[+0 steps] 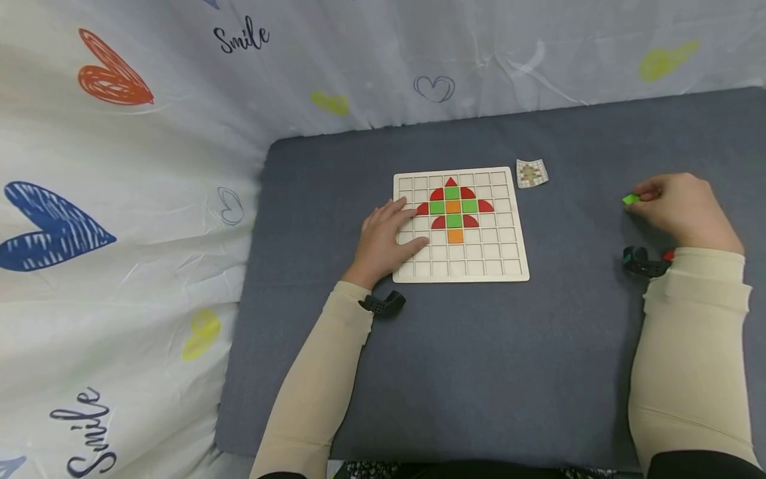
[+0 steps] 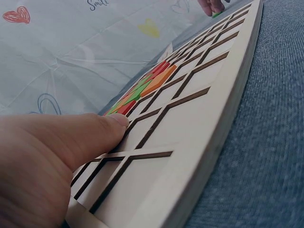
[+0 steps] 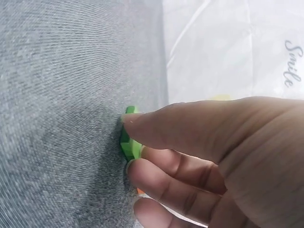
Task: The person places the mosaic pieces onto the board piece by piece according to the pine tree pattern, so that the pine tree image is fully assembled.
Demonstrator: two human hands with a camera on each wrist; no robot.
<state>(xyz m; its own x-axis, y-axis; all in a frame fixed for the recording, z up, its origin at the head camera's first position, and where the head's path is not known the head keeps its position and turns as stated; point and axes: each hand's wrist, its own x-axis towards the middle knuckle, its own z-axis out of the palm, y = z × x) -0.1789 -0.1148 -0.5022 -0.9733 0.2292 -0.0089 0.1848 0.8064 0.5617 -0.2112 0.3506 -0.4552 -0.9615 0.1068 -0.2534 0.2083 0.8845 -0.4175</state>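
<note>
A pale wooden grid board (image 1: 487,256) lies on the table, with red, green and orange tiles (image 1: 453,206) set in a tree-like pattern. My left hand (image 1: 385,241) rests on the board's left side, fingers spread; its thumb (image 2: 102,130) lies over the grid cells near the tiles. Well to the right, my right hand (image 1: 688,207) pinches a green tile (image 3: 130,137) between thumb and fingertips, close over the cloth. A bit of orange (image 3: 140,191) shows behind its fingers in the right wrist view, mostly hidden.
A small card (image 1: 531,173) with a printed grid pattern lies by the board's upper right corner. Dark bands (image 1: 383,303) sit on both wrists, and a bit of red (image 1: 668,255) shows beside the right one. Grey cloth (image 1: 509,372) covers the table; a printed white curtain (image 1: 383,60) hangs behind.
</note>
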